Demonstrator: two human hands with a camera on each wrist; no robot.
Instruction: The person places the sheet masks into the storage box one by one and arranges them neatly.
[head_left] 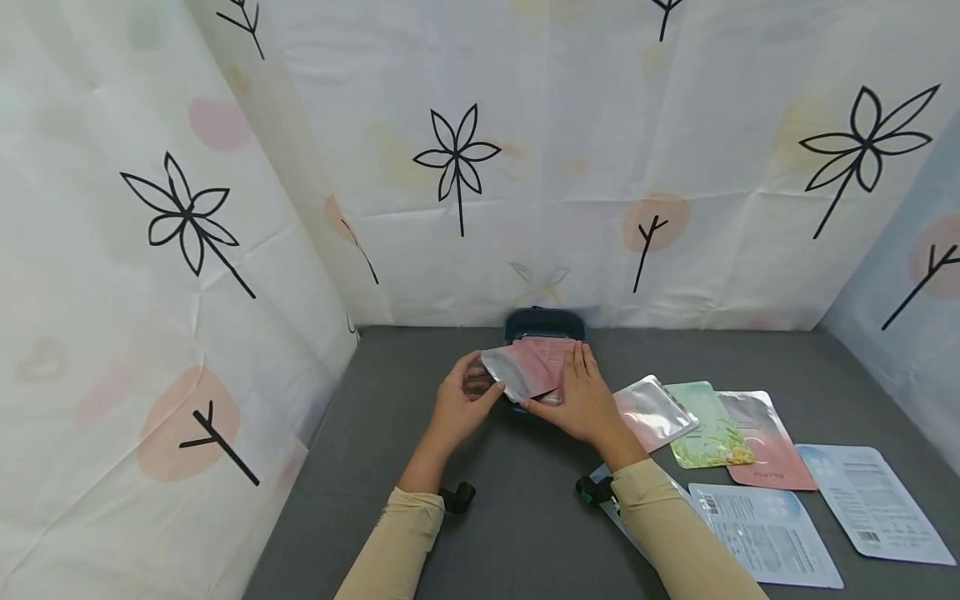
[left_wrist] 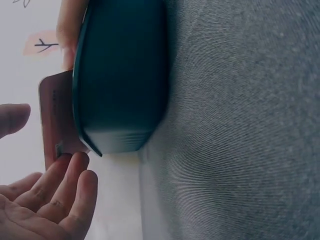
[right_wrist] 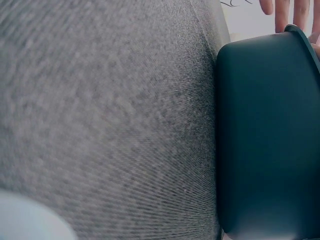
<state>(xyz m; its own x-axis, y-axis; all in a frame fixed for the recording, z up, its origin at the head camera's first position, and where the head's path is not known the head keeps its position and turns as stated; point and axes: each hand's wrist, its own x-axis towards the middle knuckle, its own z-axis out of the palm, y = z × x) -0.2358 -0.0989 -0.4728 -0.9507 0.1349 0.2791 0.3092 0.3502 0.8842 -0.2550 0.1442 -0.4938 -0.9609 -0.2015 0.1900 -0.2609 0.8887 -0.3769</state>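
Observation:
A dark teal bin (head_left: 545,320) stands on the table near the back wall. Pink sheet-mask packets lie across its top, and a silver-and-pink packet (head_left: 517,371) sticks out past the left rim. My left hand (head_left: 459,398) is at that overhanging end. In the left wrist view its fingertips (left_wrist: 75,162) touch the packet's edge while the thumb stays apart. Over the bin's right side, my right hand (head_left: 581,400) rests with straight fingers against a pink packet (head_left: 551,354), its thumb near the front rim. What lies deeper in the bin is hidden.
Several packets lie on the right: a silver-and-pink one (head_left: 660,417), a green one (head_left: 705,425), a pink one (head_left: 768,446) and light blue ones (head_left: 873,500). Another is partly covered by the right forearm. Patterned cloth (head_left: 540,250) hangs behind the grey table (head_left: 517,533).

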